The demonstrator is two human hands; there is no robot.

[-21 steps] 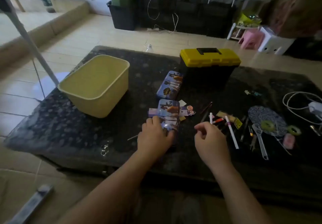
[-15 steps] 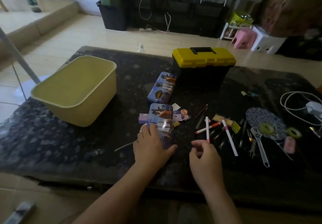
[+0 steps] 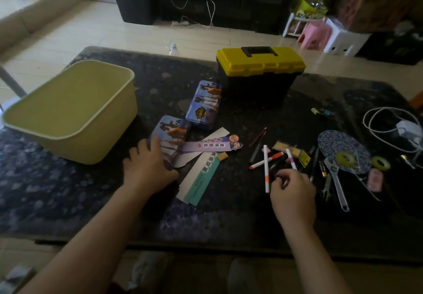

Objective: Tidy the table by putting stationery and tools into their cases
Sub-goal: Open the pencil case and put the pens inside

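Note:
My left hand (image 3: 148, 167) grips the near end of a blue printed pencil tin (image 3: 171, 135), fingers over its lid and thumb at its near edge. A second matching tin (image 3: 203, 106) lies just beyond, beside the closed yellow-lidded black toolbox (image 3: 261, 64). My right hand (image 3: 293, 190) has curled fingers pinching the near end of a white marker with a purple band (image 3: 290, 157). Two orange-banded markers (image 3: 266, 167) and dark pencils (image 3: 257, 138) lie crossed to its left. Paper bookmarks (image 3: 206, 170) fan out between my hands.
An empty yellow-green tub (image 3: 68, 110) stands at the left. On the right lie a patterned fan (image 3: 336, 143), two tape rolls (image 3: 381, 163), a metal wrench (image 3: 336, 183), a pink eraser (image 3: 375, 179) and a white charger cable (image 3: 389, 122). The dark table's near edge (image 3: 206, 243) runs below my wrists.
The near tin has shifted left under my left hand, uncovering the bookmarks. My right hand has moved right to the markers and closed on the purple-banded one.

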